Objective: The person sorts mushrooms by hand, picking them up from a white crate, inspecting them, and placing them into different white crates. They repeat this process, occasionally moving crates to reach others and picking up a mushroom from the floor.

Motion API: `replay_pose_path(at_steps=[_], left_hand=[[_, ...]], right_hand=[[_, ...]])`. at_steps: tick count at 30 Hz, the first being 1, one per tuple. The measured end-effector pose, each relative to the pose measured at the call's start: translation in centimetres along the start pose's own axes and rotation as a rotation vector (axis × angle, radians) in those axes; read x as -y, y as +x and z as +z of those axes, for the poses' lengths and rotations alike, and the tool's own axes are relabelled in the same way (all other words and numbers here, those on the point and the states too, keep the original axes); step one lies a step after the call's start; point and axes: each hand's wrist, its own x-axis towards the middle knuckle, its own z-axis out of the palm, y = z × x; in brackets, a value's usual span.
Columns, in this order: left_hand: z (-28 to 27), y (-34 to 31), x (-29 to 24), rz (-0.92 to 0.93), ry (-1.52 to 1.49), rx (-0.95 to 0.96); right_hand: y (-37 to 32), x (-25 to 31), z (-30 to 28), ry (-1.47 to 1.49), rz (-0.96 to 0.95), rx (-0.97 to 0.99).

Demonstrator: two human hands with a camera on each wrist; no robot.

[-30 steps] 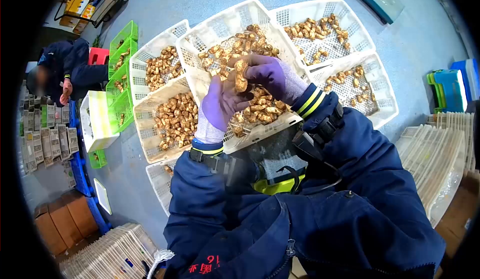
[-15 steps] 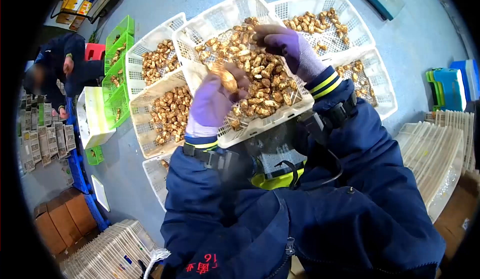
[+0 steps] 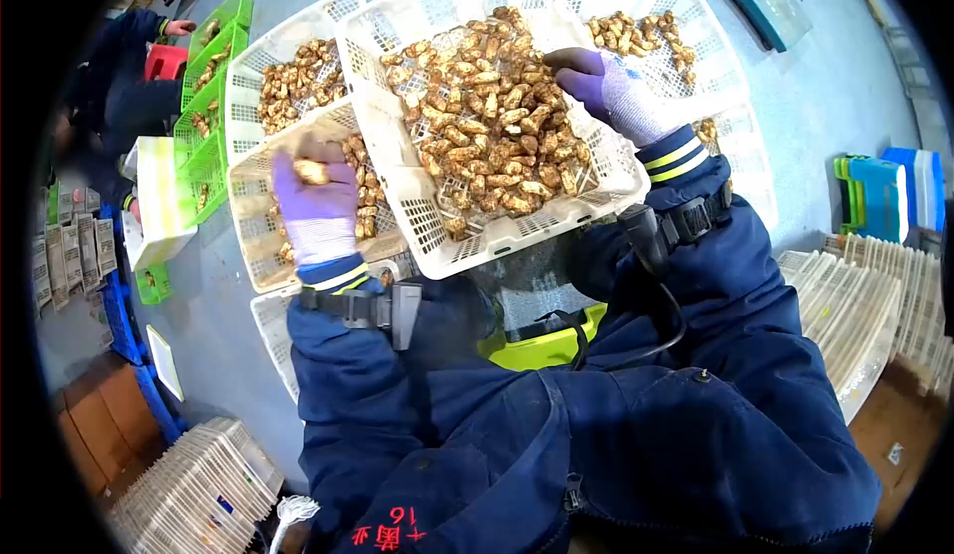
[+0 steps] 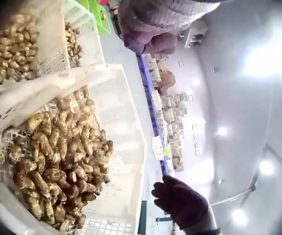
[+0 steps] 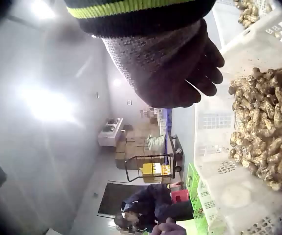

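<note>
My gloved left hand (image 3: 316, 206) grips a pale brown mushroom (image 3: 311, 171) between thumb and fingers, over the lower left crate (image 3: 248, 246) of mushrooms. In the left wrist view that hand (image 4: 148, 27) shows at the top, its fingers partly hidden. My gloved right hand (image 3: 608, 89) hovers at the right side of the big middle crate (image 3: 502, 256), fingers loosely bent and holding nothing. Many brown, stubby mushrooms (image 3: 497, 122) lie heaped in this middle crate. The right wrist view shows the right hand's fingers (image 5: 207, 78) apart, beside the heap.
More white crates stand behind, one at upper left (image 3: 243, 67) and one at upper right (image 3: 711, 27). Green baskets (image 3: 204, 171) line the left, where another person (image 3: 129, 67) sits. Stacked white crates (image 3: 845, 306) stand at right, a floor scale (image 3: 765, 2) at top right.
My left hand has carried the mushroom left from the middle crate to over the lower left crate. The right hand let go of the mushroom earlier and moved right. The view has shifted slightly.
</note>
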Motion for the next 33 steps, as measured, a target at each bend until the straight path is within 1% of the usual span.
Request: replay_pose_path(at_steps=[1, 2, 3, 5, 6, 7, 9, 10, 11, 12, 13, 15, 16, 17, 19, 20, 21, 23, 24, 25, 26, 27, 28, 29, 30, 31, 32, 33], left_hand=[[-0.2, 0.0, -1.2, 0.089, -0.025, 0.180], [-0.5, -0.4, -2.3, 0.213, -0.168, 0.025], [0.3, -1.1, -3.0, 0.336, -0.311, -0.129], [-0.8, -1.4, -2.5, 0.169, -0.307, -0.140], [-1.2, -1.7, -1.9, 0.088, -0.306, -0.146], [0.3, -1.5, -0.2, 0.069, -0.345, -0.235], [1.5, -1.2, 1.3, 0.154, 0.087, -0.248], [1.9, -1.2, 1.6, 0.168, 0.155, -0.218], [2.2, -1.1, 1.6, 0.186, 0.225, -0.189], [2.6, -1.1, 1.6, 0.208, 0.297, -0.164], [2.9, -1.2, 1.9, 0.222, 0.309, -0.167], [2.9, -0.9, 2.0, 0.210, 0.268, -0.217], [3.1, -1.0, 2.2, 0.224, 0.268, -0.189], [3.3, -0.9, 2.2, 0.211, 0.279, -0.210], [3.6, -0.7, 2.3, 0.206, 0.291, -0.200], [3.5, -0.4, 2.3, 0.193, 0.280, -0.206], [3.3, -0.2, 2.4, 0.185, 0.282, -0.215], [3.3, 0.1, 2.5, 0.164, 0.287, -0.227], [3.5, 0.1, 2.6, 0.156, 0.303, -0.253], [3.8, -0.3, 3.0, 0.134, 0.303, -0.199], [3.8, -0.7, 3.2, 0.075, 0.485, -0.105], [3.8, -1.0, 3.6, 0.008, 0.666, -0.006], [4.7, -1.4, 3.9, -0.087, 0.986, 0.185], [5.7, -1.8, 4.5, -0.183, 1.301, 0.393], [6.4, -2.7, 6.2, -0.428, 1.372, 0.427], [7.0, -3.7, 8.1, -0.669, 1.435, 0.452], [6.9, -4.6, 9.7, -0.676, 1.521, 0.638], [6.4, -5.3, 11.2, -0.682, 1.600, 0.821]], right_hand=[[0.1, -0.1, 0.1, -0.025, -0.009, 0.015], [0.3, -0.8, 0.4, 0.034, -0.026, 0.022], [0.4, -0.6, 0.7, 0.013, -0.003, 0.034], [0.5, 0.0, 1.4, -0.032, 0.039, 0.057], [1.4, -1.7, 2.3, -0.078, -0.018, 0.046], [1.6, -0.3, 2.7, -0.153, 0.069, 0.107], [3.3, -1.5, 4.8, -0.348, -0.156, 0.135], [4.4, -1.1, 6.3, -0.397, -0.139, 0.184], [5.9, -0.5, 7.9, -0.554, -0.082, 0.262], [7.6, -0.9, 9.7, -0.668, -0.155, 0.338], [9.0, -1.3, 11.5, -0.780, -0.234, 0.415], [11.2, -1.9, 15.0, -1.015, -0.101, 0.520], [12.4, -3.0, 16.5, -1.095, -0.102, 0.588], [12.6, -4.6, 17.3, -1.088, -0.103, 0.583], [12.8, -6.2, 19.1, -1.135, -0.082, 0.493], [13.2, -7.0, 19.8, -1.127, -0.057, 0.484], [13.5, -6.8, 20.0, -1.111, 0.019, 0.504], [13.3, -4.3, 18.7, -1.030, 0.053, 0.594], [13.6, -4.2, 18.0, -0.957, 0.081, 0.561], [14.0, -4.2, 16.9, -0.887, 0.107, 0.530], [14.1, -4.3, 15.3, -0.788, 0.071, 0.451], [14.5, -3.5, 13.8, -0.738, 0.120, 0.454], [14.7, -2.8, 12.6, -0.657, 0.061, 0.454], [15.0, -2.0, 11.9, -0.600, 0.053, 0.459], [15.3, -0.7, 12.3, -0.476, 0.145, 0.429], [13.6, 3.5, 11.4, -0.369, -0.086, 0.544], [13.9, 3.2, 11.9, -0.082, -0.333, 0.631], [13.5, 4.2, 12.3, -0.003, -0.269, 0.559]])
